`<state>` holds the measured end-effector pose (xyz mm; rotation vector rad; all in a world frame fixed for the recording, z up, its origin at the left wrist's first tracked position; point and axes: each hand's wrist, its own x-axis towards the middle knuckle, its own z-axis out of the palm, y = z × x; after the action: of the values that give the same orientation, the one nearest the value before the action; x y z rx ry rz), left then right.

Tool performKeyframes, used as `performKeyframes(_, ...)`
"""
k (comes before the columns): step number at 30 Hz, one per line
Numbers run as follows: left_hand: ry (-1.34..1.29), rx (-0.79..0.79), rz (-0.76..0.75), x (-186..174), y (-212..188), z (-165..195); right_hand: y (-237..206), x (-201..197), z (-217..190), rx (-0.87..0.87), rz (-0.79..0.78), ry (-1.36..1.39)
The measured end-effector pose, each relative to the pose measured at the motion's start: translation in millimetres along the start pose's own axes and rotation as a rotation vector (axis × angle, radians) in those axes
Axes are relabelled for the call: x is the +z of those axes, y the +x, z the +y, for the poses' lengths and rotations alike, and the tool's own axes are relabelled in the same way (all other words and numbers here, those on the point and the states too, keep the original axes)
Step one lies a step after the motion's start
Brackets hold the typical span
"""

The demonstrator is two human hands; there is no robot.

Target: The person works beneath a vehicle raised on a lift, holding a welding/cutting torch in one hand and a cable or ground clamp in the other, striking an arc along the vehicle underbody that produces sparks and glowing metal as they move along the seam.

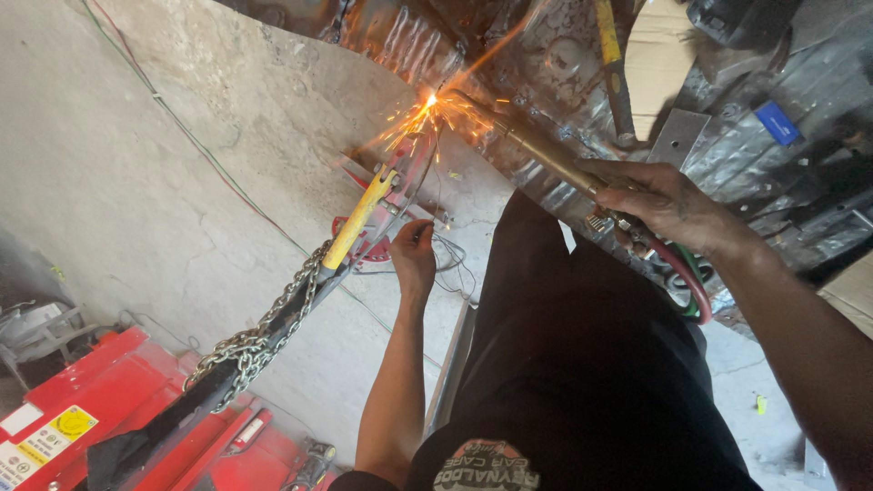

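Note:
My right hand (668, 207) grips the handle of a brass gas torch (536, 145), with red and green hoses (691, 282) looping off behind it. The torch tip meets a thin wire rod (426, 173) at a bright flame point (431, 100) on the shiny sheet-metal panel (536, 64), and orange sparks spray outward. My left hand (414, 255) pinches the lower end of that rod, which runs up to the flame. My dark trousers (582, 345) fill the lower middle.
A yellow-handled tool (359, 218) with a steel chain (264, 332) hangs beside the work point. A red machine (109, 409) stands lower left on the concrete floor (136, 182). Thin wires (182, 127) cross the floor. A hammer (614, 64) and cardboard (659, 55) lie upper right.

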<state>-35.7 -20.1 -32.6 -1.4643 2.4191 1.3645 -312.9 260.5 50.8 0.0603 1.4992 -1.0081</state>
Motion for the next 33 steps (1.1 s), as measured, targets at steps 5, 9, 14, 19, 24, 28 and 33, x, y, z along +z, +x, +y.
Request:
performKeyframes(5, -0.029, -0.017, 0.000, 2, 2, -6, 3, -3, 5, -0.071, -0.033, -0.012)
performKeyframes(9, -0.008, 0.001, -0.001, 1, 1, -6, 2, -2, 4, -0.008, -0.044, 0.079)
performKeyframes(14, 0.011, -0.003, -0.004, 1, 1, -4, 0, 0, 2, 0.014, -0.024, 0.078)
performKeyframes(19, -0.007, 0.028, -0.007, 1, 2, -6, 2, -2, 7, -0.008, -0.031, 0.070)
performKeyframes(24, -0.010, 0.001, 0.003, 4, 2, -10, 7, -4, 17, -0.075, -0.015, -0.050)
performKeyframes(28, -0.010, 0.019, 0.007, 7, 3, -9, 10, -9, 21, -0.041, -0.021, -0.045)
performKeyframes(33, 0.018, -0.027, 0.004, 10, 3, -6, 8, -10, 20, -0.055, -0.011, -0.046)
